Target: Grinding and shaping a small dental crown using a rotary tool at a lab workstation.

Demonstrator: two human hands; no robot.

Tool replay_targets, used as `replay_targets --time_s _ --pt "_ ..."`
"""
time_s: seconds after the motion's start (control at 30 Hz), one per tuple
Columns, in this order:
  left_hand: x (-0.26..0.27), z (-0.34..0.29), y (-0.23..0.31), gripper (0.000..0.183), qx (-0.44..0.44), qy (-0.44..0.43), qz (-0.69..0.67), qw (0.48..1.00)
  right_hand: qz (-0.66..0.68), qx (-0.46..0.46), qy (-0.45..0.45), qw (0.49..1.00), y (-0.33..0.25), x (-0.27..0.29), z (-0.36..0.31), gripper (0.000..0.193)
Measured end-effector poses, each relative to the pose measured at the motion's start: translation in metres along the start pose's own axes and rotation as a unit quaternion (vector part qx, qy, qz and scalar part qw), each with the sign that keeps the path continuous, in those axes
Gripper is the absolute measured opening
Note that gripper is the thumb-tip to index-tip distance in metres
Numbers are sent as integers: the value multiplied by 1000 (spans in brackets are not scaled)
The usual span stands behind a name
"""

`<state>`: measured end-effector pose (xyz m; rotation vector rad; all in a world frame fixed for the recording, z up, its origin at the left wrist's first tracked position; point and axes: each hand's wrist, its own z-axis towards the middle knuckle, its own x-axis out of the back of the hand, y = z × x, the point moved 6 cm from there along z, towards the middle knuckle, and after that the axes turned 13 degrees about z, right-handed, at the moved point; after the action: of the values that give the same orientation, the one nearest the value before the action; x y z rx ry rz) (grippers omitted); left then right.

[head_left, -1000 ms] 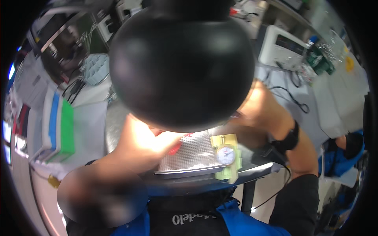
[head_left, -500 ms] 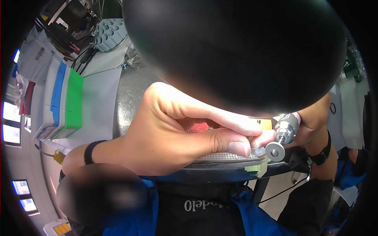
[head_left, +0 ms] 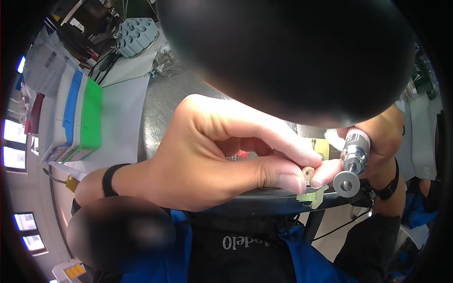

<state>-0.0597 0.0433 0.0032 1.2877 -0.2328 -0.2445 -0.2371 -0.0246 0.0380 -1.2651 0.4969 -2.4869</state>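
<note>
We log: left hand (head_left: 212, 155) now closer and larger than half second ago, thumb and forefinger pinched on small beige bead (head_left: 307, 172). Right hand (head_left: 377, 141) at 3 o'clock, clamped on rotary tool (head_left: 353, 158); grey wheel (head_left: 346, 184) just beside bead, nearer than before. Steel tabletop (head_left: 163, 104) beneath.

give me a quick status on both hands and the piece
Left hand pinching small beige piece. Right hand gripping rotary tool, grey wheel just beside the piece. Dark blurred shape overhead.
</note>
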Motion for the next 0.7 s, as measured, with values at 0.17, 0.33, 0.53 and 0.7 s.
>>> replay_targets --time_s 0.17,0.33,0.53,0.7 --pt "-3 2 -2 21 -6 -26 -21 999 10 25 22 999 -1 0 0 43" --pt "-3 3 -6 18 -13 -40 -27 999 5 13 -31 999 2 -2 2 47" --pt "-4 2 -9 17 -19 -33 -43 998 5 -1 -83 997 3 0 7 51" --pt "-2 2 -10 16 -19 -48 1 999 -3 -25 -92 995 3 -1 8 53"
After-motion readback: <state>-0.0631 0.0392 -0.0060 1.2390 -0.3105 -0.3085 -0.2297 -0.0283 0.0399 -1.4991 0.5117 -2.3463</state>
